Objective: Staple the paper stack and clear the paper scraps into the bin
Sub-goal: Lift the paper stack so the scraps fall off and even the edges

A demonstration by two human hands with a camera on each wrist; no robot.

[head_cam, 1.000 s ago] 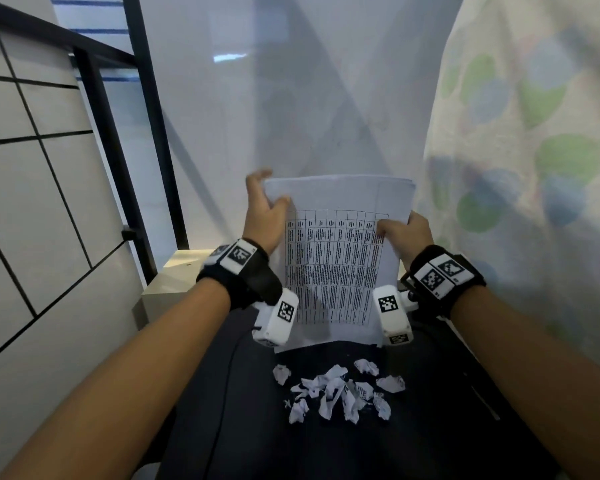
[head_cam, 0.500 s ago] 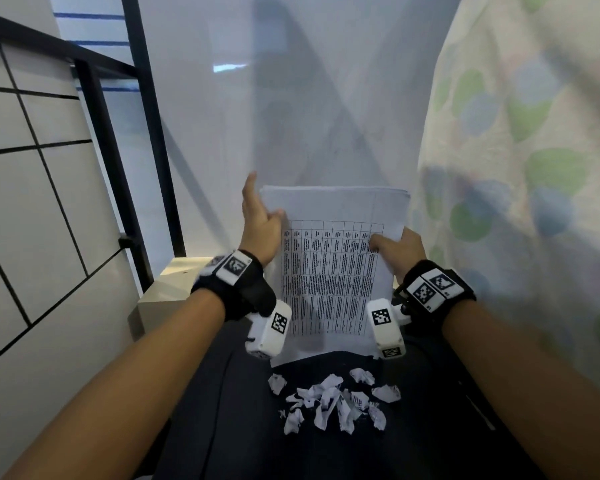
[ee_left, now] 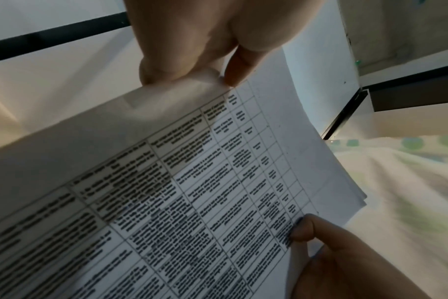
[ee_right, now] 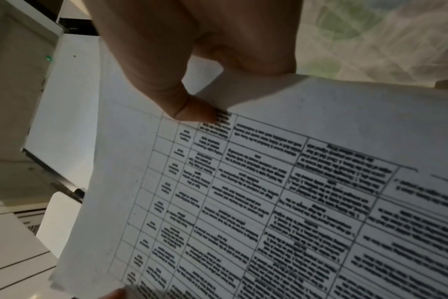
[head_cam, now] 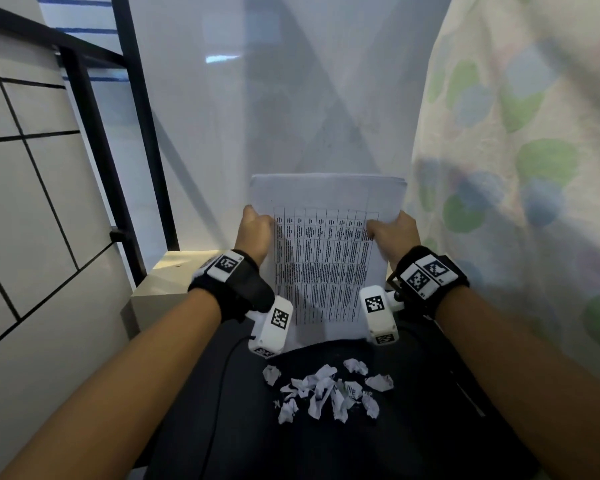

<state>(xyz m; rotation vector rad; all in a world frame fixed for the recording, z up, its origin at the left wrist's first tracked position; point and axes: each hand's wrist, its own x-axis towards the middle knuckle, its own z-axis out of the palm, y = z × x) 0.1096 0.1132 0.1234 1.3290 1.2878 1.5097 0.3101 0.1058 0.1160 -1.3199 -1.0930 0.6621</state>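
Paper stack [head_cam: 326,244], its top sheet printed with a table, stood upright on its lower edge on the dark surface [head_cam: 430,427], held from both sides. Left hand [head_cam: 255,233] gripped the left edge, fingers curled round it; right hand [head_cam: 394,233] pinched the right edge with the thumb [ee_right: 192,109] pressed on the printed face. Paper scraps [head_cam: 326,393] lay in a loose heap on the same surface, just in front of the stack's lower edge. A spotted curtain [head_cam: 534,168] hung to the right.

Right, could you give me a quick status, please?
Left hand and right hand grip paper stack, upright. Paper scraps untouched. No stapler visible.
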